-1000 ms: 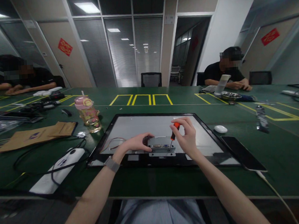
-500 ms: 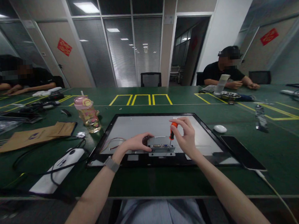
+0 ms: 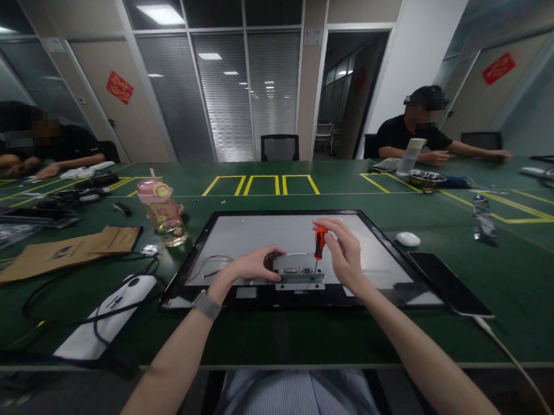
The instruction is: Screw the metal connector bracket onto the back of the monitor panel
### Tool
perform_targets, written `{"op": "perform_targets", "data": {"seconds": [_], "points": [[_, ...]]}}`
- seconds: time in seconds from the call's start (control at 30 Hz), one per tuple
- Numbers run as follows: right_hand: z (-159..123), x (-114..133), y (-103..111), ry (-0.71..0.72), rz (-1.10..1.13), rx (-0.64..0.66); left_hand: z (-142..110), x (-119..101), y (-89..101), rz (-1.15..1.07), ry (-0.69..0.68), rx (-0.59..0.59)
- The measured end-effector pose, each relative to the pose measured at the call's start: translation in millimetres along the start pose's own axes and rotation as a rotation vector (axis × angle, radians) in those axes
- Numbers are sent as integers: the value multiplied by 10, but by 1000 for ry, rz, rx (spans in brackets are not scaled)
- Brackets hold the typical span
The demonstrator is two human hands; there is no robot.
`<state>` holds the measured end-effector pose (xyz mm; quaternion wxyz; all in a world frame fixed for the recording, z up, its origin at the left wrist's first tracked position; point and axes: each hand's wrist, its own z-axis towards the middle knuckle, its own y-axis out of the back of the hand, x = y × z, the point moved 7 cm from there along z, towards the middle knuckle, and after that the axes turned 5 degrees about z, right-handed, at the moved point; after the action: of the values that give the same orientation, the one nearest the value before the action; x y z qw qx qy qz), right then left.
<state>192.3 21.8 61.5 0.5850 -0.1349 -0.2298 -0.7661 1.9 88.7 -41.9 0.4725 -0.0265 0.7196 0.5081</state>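
A flat display panel (image 3: pixel 254 231) with a black frame lies in front of me. Near its front edge stands a metal bracket (image 3: pixel 300 283) with a row of connectors, among them a blue one. My left hand (image 3: pixel 257 264) curls around the left end of the connector board (image 3: pixel 291 271) behind the bracket, thumb in front; its fingertips are partly hidden. In my right hand (image 3: pixel 345 250) is a screwdriver (image 3: pixel 320 242) with an orange and black handle. The fingers are at the handle's top and side, and the tip points down at the bracket's right end.
Left of the panel are a pink-lidded bottle (image 3: pixel 162 213), brown paper envelopes (image 3: pixel 64 253) and a white power strip (image 3: pixel 108 317) with black cables. To the right lie a white oval case (image 3: pixel 408 239) and a charging phone (image 3: pixel 448 283). Co-workers sit across the table.
My right fingers have shifted around the screwdriver handle, showing more of it. My left hand and the panel stay put. At the right, a co-worker's arm has stretched outward.
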Motion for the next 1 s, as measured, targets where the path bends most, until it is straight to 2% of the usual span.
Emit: {"op": "perform_targets", "data": {"seconds": [0.23,0.43,0.5,0.7,0.9,1.0], "points": [[6,53,35,54,-118,-75,-1,-13,2,7,-6,2],[-18,-29,-10,-25,67,30,6,8,6,22,0,-10],[-10,-25,-31,-23,61,46,5,3,1,20,3,-8],[23,77,25,64,-128,-67,3,-13,-9,-13,-9,7],[-7,28,11,24,9,1,9,20,4,4,-17,-17],[9,19,8,24,-11,-15,5,1,7,-5,-13,-15]]}}
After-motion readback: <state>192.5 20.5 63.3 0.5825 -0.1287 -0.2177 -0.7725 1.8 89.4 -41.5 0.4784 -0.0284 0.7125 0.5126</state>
